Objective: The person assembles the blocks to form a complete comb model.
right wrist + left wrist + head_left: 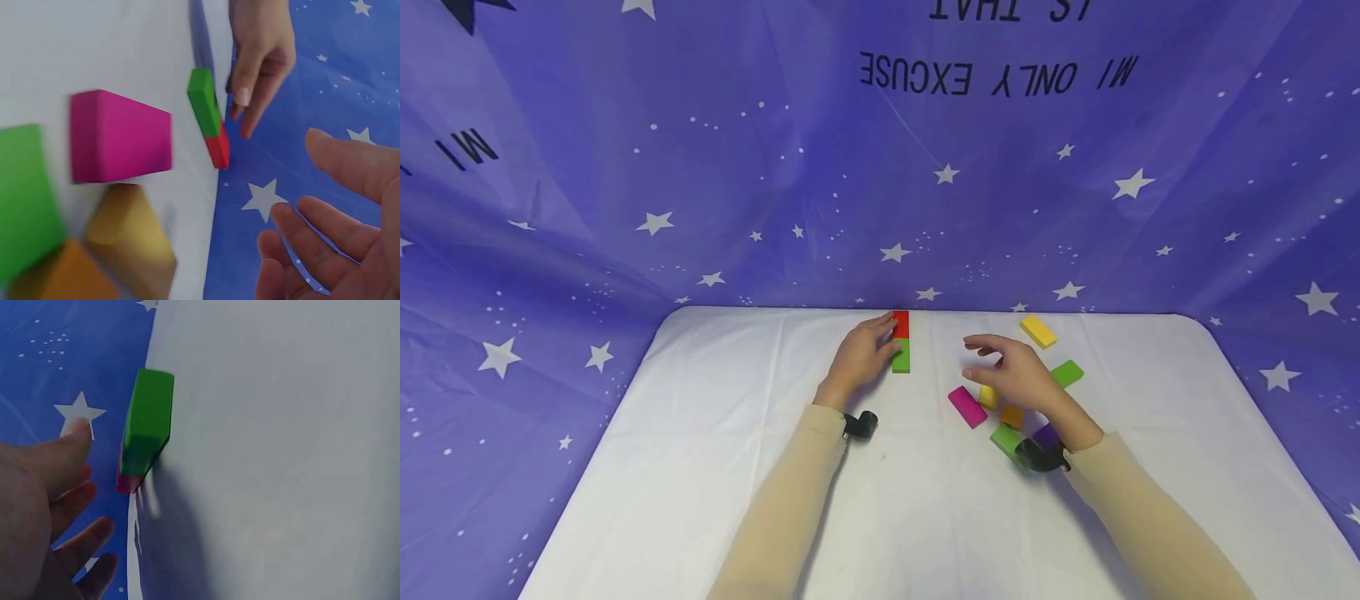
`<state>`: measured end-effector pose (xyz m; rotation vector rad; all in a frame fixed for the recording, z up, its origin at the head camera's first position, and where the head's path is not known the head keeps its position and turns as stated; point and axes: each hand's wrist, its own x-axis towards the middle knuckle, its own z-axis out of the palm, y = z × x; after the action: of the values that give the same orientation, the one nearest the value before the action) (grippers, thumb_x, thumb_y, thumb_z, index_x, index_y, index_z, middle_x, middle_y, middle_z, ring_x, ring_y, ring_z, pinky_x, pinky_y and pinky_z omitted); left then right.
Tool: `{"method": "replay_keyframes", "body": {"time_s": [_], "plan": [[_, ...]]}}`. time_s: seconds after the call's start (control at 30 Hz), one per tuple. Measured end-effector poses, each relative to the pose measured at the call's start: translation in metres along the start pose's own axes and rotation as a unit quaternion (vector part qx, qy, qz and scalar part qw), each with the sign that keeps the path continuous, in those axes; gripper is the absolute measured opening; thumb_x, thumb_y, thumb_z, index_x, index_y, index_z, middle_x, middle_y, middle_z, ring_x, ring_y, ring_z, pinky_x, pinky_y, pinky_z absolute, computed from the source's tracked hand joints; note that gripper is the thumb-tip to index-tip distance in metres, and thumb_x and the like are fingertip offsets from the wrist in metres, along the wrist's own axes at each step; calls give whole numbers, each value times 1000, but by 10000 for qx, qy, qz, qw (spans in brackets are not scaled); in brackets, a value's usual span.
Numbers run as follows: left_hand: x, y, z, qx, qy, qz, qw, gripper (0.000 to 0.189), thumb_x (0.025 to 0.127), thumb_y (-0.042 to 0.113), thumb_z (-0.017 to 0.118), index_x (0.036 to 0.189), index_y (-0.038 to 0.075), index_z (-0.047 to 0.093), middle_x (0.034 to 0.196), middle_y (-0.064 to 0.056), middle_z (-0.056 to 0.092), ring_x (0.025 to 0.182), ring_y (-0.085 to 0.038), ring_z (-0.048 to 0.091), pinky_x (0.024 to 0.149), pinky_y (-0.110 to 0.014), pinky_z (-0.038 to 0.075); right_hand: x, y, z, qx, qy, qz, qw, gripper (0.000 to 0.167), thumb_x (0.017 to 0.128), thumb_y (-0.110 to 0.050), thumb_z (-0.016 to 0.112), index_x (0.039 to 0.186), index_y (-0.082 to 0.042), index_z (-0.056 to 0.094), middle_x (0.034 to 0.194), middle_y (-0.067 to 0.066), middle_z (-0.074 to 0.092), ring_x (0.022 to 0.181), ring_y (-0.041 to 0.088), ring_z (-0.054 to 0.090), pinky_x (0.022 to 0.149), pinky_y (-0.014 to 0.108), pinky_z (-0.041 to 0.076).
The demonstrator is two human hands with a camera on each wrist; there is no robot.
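Note:
A red block (903, 323) and a green block (902, 358) lie end to end in a line near the table's far edge. Just left of them is my left hand (859, 354), its fingertips close beside the pair. Its thumb and fingers look relaxed and spread in the left wrist view, with a gap to the green block (150, 403). Above a loose group of blocks hovers my right hand (1017, 377), fingers loosely bent and holding nothing. Nearest to it are a magenta block (967, 407), a yellow block (988, 397) and an orange block (1012, 417), partly covered by the hand.
Another green block (1004, 442) and a purple block (1046, 433) lie by the right wrist, partly hidden by its camera. Farther back are a yellow block (1038, 332) and a green block (1067, 372). A blue star-patterned curtain (820, 183) rises behind the white table (700, 483).

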<state>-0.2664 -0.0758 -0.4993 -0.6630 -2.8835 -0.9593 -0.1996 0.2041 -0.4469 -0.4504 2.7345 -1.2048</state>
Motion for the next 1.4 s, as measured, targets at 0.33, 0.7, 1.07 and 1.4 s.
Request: {"method": "replay_keyframes", "body": {"time_s": [0.33, 0.7, 1.07, 1.4], "plan": [[14, -3, -3, 504, -631, 176, 9966, 58, 101, 36, 61, 150, 8, 48, 160, -4, 38, 148, -34, 31, 121, -49, 24, -27, 16, 6, -749, -548, -231, 9954, 67, 81, -28, 85, 140, -8, 59, 132, 11, 63, 109, 29, 53, 82, 40, 51], [14, -3, -3, 542, -749, 166, 9956, 60, 100, 38, 61, 151, 9, 47, 161, -3, 36, 149, -34, 29, 121, -51, 23, -36, 25, 13, -1181, -848, -651, 9872, 78, 76, -27, 89, 144, -8, 55, 135, 8, 61, 120, 27, 49, 89, 42, 51], [16, -5, 1, 573, -643, 299, 9958, 58, 100, 39, 62, 148, 9, 50, 158, -3, 40, 147, -34, 32, 120, -51, 26, -35, 26, 19, -1469, -865, -625, 9834, 73, 75, -22, 89, 141, -12, 59, 131, 5, 62, 120, 26, 51, 93, 44, 51], [15, -6, 1, 680, -705, 147, 9951, 54, 100, 37, 62, 146, 10, 54, 155, -3, 44, 146, -30, 35, 118, -50, 29, -32, 30, 21, -1537, -776, -919, 9808, 67, 74, -16, 89, 135, -10, 63, 126, 4, 65, 118, 27, 52, 91, 44, 52]]}}
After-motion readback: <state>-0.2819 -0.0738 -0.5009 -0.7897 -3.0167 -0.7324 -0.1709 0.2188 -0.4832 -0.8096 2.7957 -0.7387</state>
